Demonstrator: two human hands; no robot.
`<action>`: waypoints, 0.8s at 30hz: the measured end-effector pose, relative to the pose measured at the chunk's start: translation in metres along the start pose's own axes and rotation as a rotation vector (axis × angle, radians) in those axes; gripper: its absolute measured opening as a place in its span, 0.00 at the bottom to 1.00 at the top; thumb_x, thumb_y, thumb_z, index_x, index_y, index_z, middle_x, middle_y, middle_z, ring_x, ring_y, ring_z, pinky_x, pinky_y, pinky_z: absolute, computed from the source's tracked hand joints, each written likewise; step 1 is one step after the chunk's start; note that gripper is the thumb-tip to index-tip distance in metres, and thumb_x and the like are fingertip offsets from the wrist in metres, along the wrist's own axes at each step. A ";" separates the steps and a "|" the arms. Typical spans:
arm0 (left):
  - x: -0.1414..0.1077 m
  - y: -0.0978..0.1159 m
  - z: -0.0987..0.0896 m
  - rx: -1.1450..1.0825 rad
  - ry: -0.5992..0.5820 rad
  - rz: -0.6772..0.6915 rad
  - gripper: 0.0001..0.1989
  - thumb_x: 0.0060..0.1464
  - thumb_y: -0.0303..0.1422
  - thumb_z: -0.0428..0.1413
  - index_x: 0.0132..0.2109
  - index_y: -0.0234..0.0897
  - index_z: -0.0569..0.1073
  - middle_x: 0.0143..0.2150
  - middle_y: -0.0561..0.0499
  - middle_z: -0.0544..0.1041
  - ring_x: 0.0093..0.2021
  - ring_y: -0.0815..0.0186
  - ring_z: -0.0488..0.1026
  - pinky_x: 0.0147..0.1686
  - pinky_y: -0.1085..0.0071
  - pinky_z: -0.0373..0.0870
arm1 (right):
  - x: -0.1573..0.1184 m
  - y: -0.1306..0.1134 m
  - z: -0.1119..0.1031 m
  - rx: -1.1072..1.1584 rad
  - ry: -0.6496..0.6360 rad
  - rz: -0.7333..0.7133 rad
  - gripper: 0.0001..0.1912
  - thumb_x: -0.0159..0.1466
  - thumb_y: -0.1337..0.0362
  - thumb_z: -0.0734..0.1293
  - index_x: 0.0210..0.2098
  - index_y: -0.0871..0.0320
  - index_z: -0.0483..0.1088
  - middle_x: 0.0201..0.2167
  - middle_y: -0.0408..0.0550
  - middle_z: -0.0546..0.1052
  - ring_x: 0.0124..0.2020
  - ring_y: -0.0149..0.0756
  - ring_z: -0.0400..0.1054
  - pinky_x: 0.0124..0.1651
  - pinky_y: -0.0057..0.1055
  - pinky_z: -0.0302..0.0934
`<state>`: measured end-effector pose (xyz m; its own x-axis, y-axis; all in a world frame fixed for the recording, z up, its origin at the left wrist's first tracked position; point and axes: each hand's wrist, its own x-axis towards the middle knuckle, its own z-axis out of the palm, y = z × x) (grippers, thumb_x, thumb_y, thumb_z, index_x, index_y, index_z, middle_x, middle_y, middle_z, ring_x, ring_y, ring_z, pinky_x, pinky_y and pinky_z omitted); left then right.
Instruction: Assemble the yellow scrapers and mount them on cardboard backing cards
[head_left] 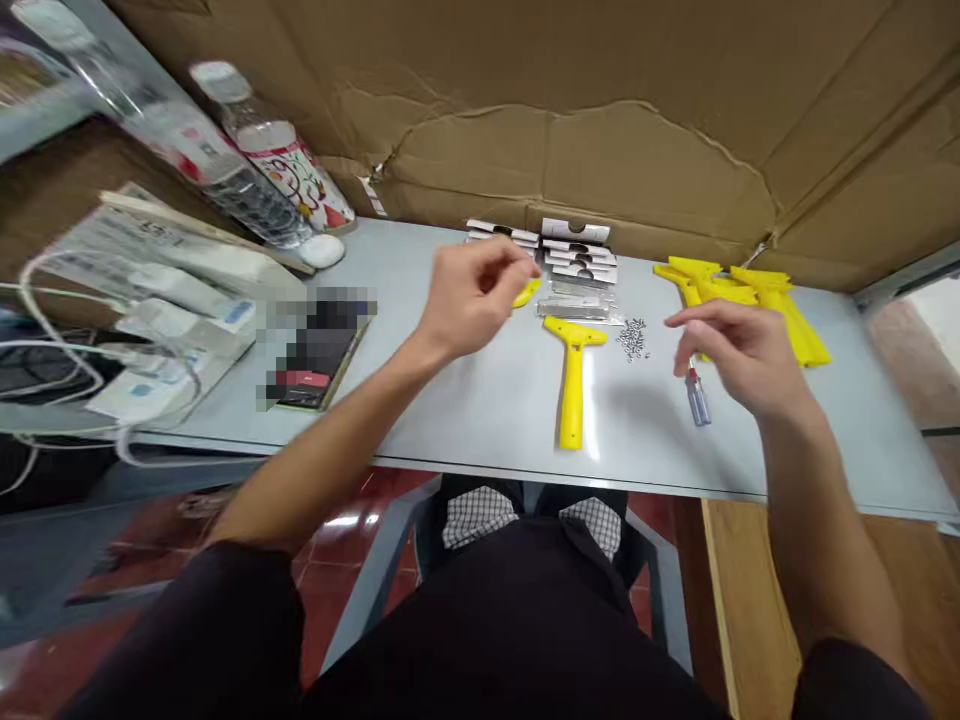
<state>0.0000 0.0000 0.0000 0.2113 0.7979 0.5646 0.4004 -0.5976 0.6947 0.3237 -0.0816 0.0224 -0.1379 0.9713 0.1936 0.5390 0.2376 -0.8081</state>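
My left hand [474,297] is raised over the table, thumb and fingers drawn together in a pinch; what they hold, if anything, is hidden. A small yellow piece [529,293] shows just below its fingertips; whether they touch is unclear. My right hand [739,350] hovers with thumb and forefinger apart and nothing between them. Near it lies a screwdriver [697,398] with a clear handle. A yellow scraper handle [572,390] lies upright in view between my hands. Beside its head are a pile of small screws [634,340] and flat clear-wrapped strips [576,308].
Several yellow handles [802,325] are piled at the back right. White card sleeves [581,250] stand at the back by the cardboard wall [600,150]. To the left are a phone-like dark item [319,360], bottles [277,160], and white cables with boxes [165,350].
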 end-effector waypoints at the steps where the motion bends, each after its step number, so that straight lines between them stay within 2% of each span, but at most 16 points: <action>1: 0.001 -0.008 0.011 0.045 -0.060 0.010 0.13 0.64 0.35 0.54 0.36 0.37 0.82 0.26 0.52 0.76 0.25 0.66 0.67 0.29 0.68 0.61 | 0.012 0.008 0.006 -0.075 -0.013 0.004 0.13 0.72 0.54 0.68 0.44 0.55 0.81 0.24 0.44 0.80 0.24 0.36 0.73 0.31 0.35 0.65; 3: 0.000 -0.021 0.031 0.156 -0.194 0.018 0.11 0.61 0.33 0.56 0.36 0.37 0.82 0.23 0.53 0.75 0.25 0.65 0.69 0.32 0.67 0.62 | 0.033 0.023 0.019 -0.245 -0.029 -0.010 0.13 0.72 0.55 0.68 0.43 0.56 0.82 0.23 0.44 0.79 0.24 0.37 0.72 0.34 0.37 0.65; 5: -0.006 -0.030 0.044 0.261 -0.329 0.004 0.11 0.61 0.33 0.56 0.37 0.37 0.83 0.23 0.53 0.75 0.25 0.64 0.70 0.32 0.66 0.61 | 0.050 0.036 0.032 -0.417 -0.063 -0.042 0.14 0.70 0.58 0.67 0.43 0.57 0.83 0.27 0.47 0.81 0.27 0.39 0.73 0.40 0.39 0.66; 8: -0.022 -0.033 0.050 0.358 -0.415 -0.069 0.15 0.66 0.37 0.55 0.45 0.37 0.85 0.25 0.51 0.78 0.27 0.60 0.74 0.32 0.65 0.60 | 0.061 0.046 0.049 -0.607 -0.131 -0.077 0.20 0.72 0.56 0.65 0.55 0.58 0.83 0.42 0.55 0.84 0.38 0.46 0.76 0.46 0.42 0.65; 10: -0.031 -0.029 0.048 0.378 -0.462 -0.128 0.16 0.66 0.40 0.57 0.51 0.37 0.85 0.26 0.52 0.80 0.29 0.59 0.76 0.32 0.65 0.62 | 0.062 0.045 0.059 -0.719 -0.153 -0.067 0.23 0.74 0.53 0.64 0.61 0.55 0.80 0.48 0.57 0.82 0.43 0.50 0.76 0.45 0.42 0.63; 14: -0.037 -0.023 0.046 0.409 -0.467 -0.210 0.22 0.68 0.47 0.58 0.59 0.37 0.82 0.29 0.52 0.82 0.33 0.56 0.79 0.35 0.64 0.65 | 0.064 0.033 0.069 -0.873 -0.201 -0.053 0.22 0.76 0.53 0.62 0.60 0.52 0.81 0.52 0.58 0.80 0.41 0.50 0.75 0.39 0.40 0.57; 17: -0.036 -0.021 0.048 0.481 -0.483 -0.248 0.32 0.68 0.52 0.58 0.68 0.34 0.76 0.30 0.51 0.83 0.35 0.52 0.81 0.37 0.62 0.68 | 0.068 0.029 0.072 -0.897 -0.223 -0.046 0.20 0.76 0.56 0.62 0.57 0.53 0.82 0.51 0.58 0.80 0.41 0.49 0.75 0.37 0.40 0.54; 19: -0.035 -0.021 0.049 0.542 -0.502 -0.258 0.36 0.68 0.54 0.57 0.71 0.32 0.74 0.31 0.48 0.83 0.37 0.49 0.81 0.37 0.61 0.70 | 0.070 0.029 0.072 -0.894 -0.230 -0.045 0.19 0.76 0.58 0.62 0.55 0.54 0.83 0.50 0.57 0.80 0.41 0.49 0.75 0.37 0.40 0.53; 24: -0.033 -0.022 0.048 0.561 -0.528 -0.267 0.30 0.69 0.51 0.58 0.67 0.34 0.77 0.34 0.45 0.84 0.38 0.49 0.82 0.39 0.61 0.71 | 0.068 0.036 0.073 -0.921 -0.191 -0.128 0.19 0.77 0.60 0.61 0.52 0.56 0.83 0.50 0.59 0.81 0.48 0.52 0.74 0.35 0.40 0.52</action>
<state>0.0268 -0.0091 -0.0555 0.3823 0.9235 0.0297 0.8539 -0.3654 0.3706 0.2728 -0.0074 -0.0340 -0.3312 0.9392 0.0901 0.9425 0.3338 -0.0151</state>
